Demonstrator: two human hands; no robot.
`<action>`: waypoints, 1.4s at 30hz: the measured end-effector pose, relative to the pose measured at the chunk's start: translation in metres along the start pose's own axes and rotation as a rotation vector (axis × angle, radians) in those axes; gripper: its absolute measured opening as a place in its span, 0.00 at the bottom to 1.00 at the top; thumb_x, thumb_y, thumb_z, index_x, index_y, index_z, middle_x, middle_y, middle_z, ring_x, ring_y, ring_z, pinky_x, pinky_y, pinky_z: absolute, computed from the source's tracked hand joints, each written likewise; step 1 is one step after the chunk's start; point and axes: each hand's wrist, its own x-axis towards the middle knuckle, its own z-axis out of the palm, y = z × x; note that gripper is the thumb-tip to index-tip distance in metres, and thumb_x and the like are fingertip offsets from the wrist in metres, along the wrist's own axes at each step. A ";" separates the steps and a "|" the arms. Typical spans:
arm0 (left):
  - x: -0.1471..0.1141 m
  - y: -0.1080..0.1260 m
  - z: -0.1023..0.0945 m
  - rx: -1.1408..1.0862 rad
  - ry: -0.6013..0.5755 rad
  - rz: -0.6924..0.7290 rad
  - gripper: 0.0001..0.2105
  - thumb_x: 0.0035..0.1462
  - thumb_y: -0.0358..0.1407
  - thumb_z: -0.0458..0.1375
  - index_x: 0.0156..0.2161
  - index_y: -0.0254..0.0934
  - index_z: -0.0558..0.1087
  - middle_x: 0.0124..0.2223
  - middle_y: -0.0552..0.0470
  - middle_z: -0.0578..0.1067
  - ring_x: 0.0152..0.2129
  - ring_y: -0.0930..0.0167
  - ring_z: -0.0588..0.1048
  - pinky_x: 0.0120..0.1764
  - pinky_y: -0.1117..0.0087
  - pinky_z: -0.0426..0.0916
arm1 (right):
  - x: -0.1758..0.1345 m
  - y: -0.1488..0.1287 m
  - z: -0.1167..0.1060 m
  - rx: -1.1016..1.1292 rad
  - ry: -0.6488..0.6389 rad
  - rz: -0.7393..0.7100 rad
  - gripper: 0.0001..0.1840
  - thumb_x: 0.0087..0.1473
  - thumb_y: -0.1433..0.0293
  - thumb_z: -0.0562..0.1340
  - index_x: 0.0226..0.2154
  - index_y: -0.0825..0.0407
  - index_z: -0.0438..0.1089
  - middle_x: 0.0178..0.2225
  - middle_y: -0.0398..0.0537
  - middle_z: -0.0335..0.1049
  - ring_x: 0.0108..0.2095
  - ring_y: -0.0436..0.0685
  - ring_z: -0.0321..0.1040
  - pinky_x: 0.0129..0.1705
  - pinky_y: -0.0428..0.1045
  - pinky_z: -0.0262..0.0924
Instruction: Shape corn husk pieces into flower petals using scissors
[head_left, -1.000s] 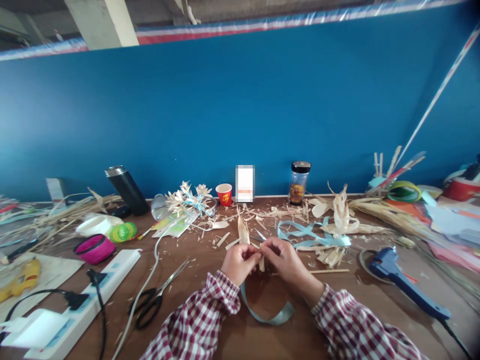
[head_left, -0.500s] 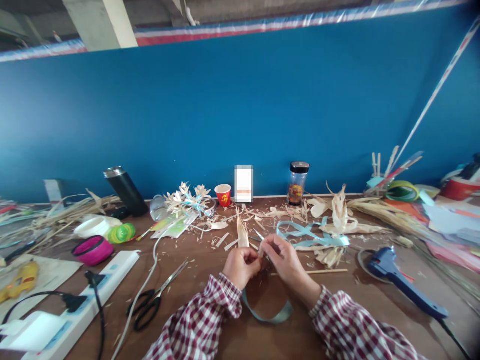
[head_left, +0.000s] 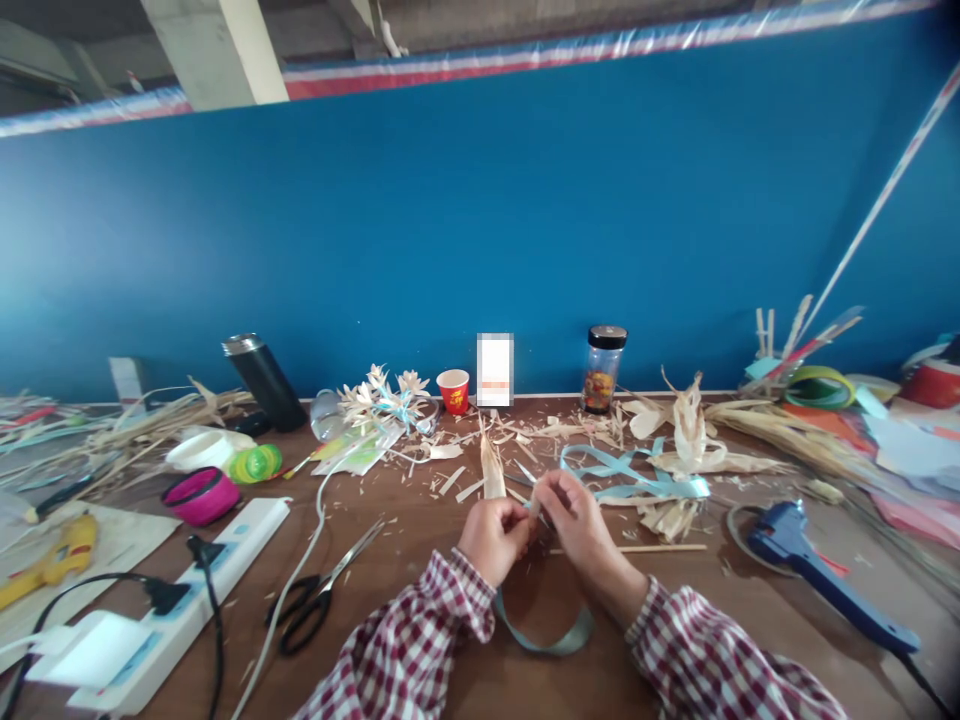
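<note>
My left hand (head_left: 491, 540) and my right hand (head_left: 579, 525) meet at the middle of the table, fingertips pinched together. A light-blue ribbon (head_left: 551, 642) comes out from under my left hand and hangs in a loop toward me. Between the fingertips of my right hand is a small pale strip (head_left: 535, 500), mostly covered by the fingers. Just beyond my left hand lies a pointed piece of dried corn husk (head_left: 491, 468); whether the hand touches it is hidden. A thin pointed tip (head_left: 524, 470) shows behind the fingers.
Scissors (head_left: 322, 590) and a power strip (head_left: 187, 620) are at left. A blue glue gun (head_left: 817, 570) and a husk figure (head_left: 688, 430) stand or lie at right, near a thin stick (head_left: 660, 548). A paper cup (head_left: 453, 392) and a jar (head_left: 603, 370) stand behind.
The whole view has shifted slightly, so things appear farther right. Both hands keep their pinch at the same place, with only small finger movement.
</note>
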 end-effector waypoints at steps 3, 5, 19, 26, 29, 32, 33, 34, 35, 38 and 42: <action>-0.004 0.001 0.004 0.168 0.076 0.169 0.10 0.53 0.37 0.54 0.25 0.34 0.72 0.19 0.52 0.72 0.17 0.74 0.69 0.22 0.75 0.59 | 0.003 0.004 -0.001 0.008 0.064 0.049 0.15 0.51 0.56 0.59 0.26 0.52 0.63 0.18 0.38 0.60 0.19 0.49 0.56 0.21 0.45 0.53; -0.007 0.003 0.005 0.262 0.101 0.221 0.12 0.54 0.37 0.54 0.24 0.34 0.72 0.20 0.52 0.72 0.17 0.73 0.69 0.22 0.74 0.58 | 0.005 0.005 -0.002 0.000 0.084 0.053 0.17 0.49 0.55 0.60 0.25 0.52 0.63 0.17 0.39 0.59 0.19 0.49 0.55 0.21 0.45 0.51; -0.005 0.004 -0.021 0.593 0.008 0.578 0.12 0.59 0.35 0.49 0.29 0.38 0.73 0.28 0.50 0.75 0.26 0.72 0.72 0.33 0.74 0.62 | 0.018 0.006 -0.018 0.231 0.266 0.033 0.20 0.48 0.53 0.62 0.21 0.51 0.60 0.15 0.36 0.55 0.16 0.47 0.50 0.20 0.45 0.47; 0.027 -0.018 -0.072 0.885 0.445 0.009 0.11 0.57 0.33 0.51 0.35 0.38 0.76 0.37 0.46 0.75 0.33 0.67 0.73 0.35 0.70 0.63 | 0.016 0.005 -0.017 0.150 0.232 0.045 0.20 0.47 0.51 0.62 0.25 0.51 0.62 0.19 0.40 0.62 0.19 0.49 0.57 0.21 0.45 0.53; 0.033 -0.025 -0.076 0.971 0.402 -0.064 0.11 0.57 0.33 0.51 0.32 0.36 0.77 0.35 0.44 0.73 0.33 0.65 0.73 0.35 0.69 0.63 | 0.014 0.008 -0.013 0.140 0.219 0.054 0.21 0.45 0.51 0.63 0.26 0.52 0.63 0.20 0.41 0.63 0.19 0.49 0.56 0.20 0.44 0.53; 0.035 -0.029 -0.073 0.984 0.392 -0.067 0.13 0.57 0.32 0.51 0.28 0.37 0.77 0.32 0.45 0.73 0.32 0.65 0.72 0.34 0.69 0.62 | 0.015 0.012 -0.014 0.119 0.220 0.038 0.20 0.46 0.51 0.62 0.26 0.52 0.62 0.20 0.41 0.62 0.19 0.48 0.56 0.20 0.44 0.53; 0.035 -0.030 -0.072 0.988 0.392 -0.068 0.13 0.57 0.32 0.51 0.27 0.37 0.77 0.31 0.46 0.72 0.31 0.65 0.72 0.33 0.69 0.62 | 0.015 0.013 -0.014 0.116 0.216 0.034 0.20 0.47 0.51 0.62 0.26 0.51 0.62 0.20 0.41 0.61 0.19 0.49 0.56 0.20 0.44 0.53; 0.035 -0.030 -0.072 0.987 0.396 -0.072 0.12 0.56 0.31 0.51 0.27 0.38 0.77 0.31 0.46 0.72 0.31 0.66 0.72 0.32 0.69 0.61 | 0.015 0.014 -0.015 0.115 0.208 0.033 0.20 0.48 0.52 0.62 0.26 0.51 0.62 0.19 0.41 0.61 0.19 0.49 0.56 0.20 0.44 0.53; 0.036 -0.031 -0.072 0.977 0.404 -0.072 0.12 0.55 0.31 0.52 0.27 0.38 0.77 0.32 0.47 0.73 0.30 0.67 0.72 0.32 0.70 0.61 | 0.015 0.015 -0.015 0.114 0.198 0.034 0.20 0.48 0.52 0.61 0.26 0.51 0.62 0.19 0.41 0.61 0.19 0.49 0.56 0.20 0.44 0.53; 0.036 -0.032 -0.073 0.875 0.450 -0.043 0.08 0.52 0.29 0.55 0.27 0.37 0.77 0.33 0.47 0.74 0.30 0.69 0.73 0.33 0.71 0.62 | 0.014 0.017 -0.014 0.103 0.172 0.040 0.20 0.49 0.51 0.61 0.27 0.52 0.62 0.19 0.41 0.61 0.19 0.49 0.57 0.20 0.44 0.53; 0.036 -0.029 -0.070 0.699 0.490 0.014 0.06 0.50 0.29 0.56 0.29 0.36 0.76 0.29 0.49 0.77 0.30 0.69 0.74 0.35 0.71 0.65 | 0.013 0.015 -0.014 0.044 0.160 0.001 0.19 0.50 0.52 0.60 0.27 0.52 0.63 0.19 0.41 0.61 0.19 0.49 0.57 0.19 0.44 0.52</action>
